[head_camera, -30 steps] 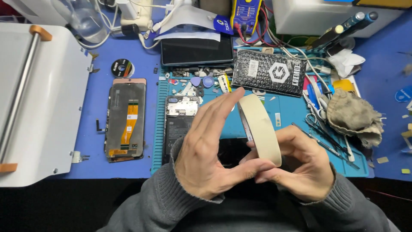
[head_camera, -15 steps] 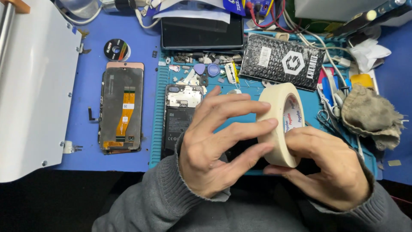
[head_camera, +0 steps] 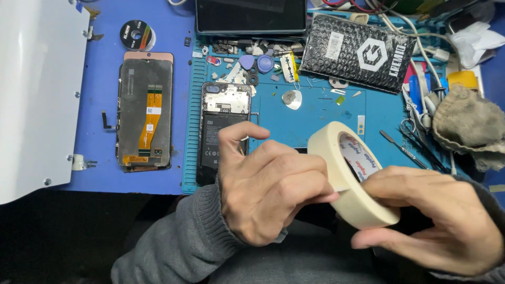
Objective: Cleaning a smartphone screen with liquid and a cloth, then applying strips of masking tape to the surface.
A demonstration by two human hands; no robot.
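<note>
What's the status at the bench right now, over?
Right hand grips masking tape roll. Left hand fingertips pinch at its outer edge. Opened phone lies on blue mat behind; nothing between.

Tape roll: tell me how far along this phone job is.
Done: the phone lies opened on the blue mat, its insides bare, and a separate screen panel lies face down beside it. In hand: the right hand holds the tape roll while the left hand picks at its edge. Left: no strip is pulled free yet, and the phone remains open.
</note>
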